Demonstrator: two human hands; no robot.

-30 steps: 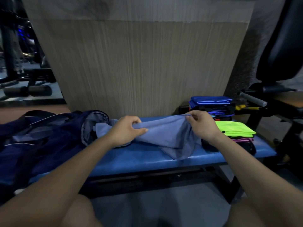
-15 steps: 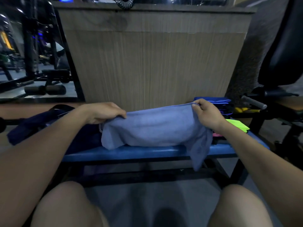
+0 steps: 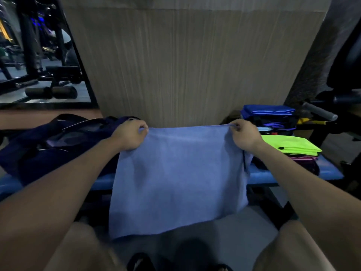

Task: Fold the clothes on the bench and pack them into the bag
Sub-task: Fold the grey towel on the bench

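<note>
A light blue cloth [image 3: 175,178] hangs spread flat in front of the blue bench [image 3: 293,174], its lower edge down past the bench's front. My left hand [image 3: 130,134] grips its top left corner and my right hand [image 3: 243,133] pinches its top right corner. A dark navy bag [image 3: 48,145] lies open on the left end of the bench, beside my left hand. On the right end sits a folded neon yellow-green garment [image 3: 291,146] on top of a pink and a dark one. Behind it stands a stack of folded blue and dark clothes [image 3: 270,118].
A wood-grain panel [image 3: 185,61] rises right behind the bench. Gym machines and roller pads [image 3: 50,92] show at the far left. A black machine with a grey handle [image 3: 320,114] stands close on the right. My knees are at the bottom corners.
The cloth has been lifted off the bench and pulled out to full width, so it now hangs flat. My hands moved apart and up.
</note>
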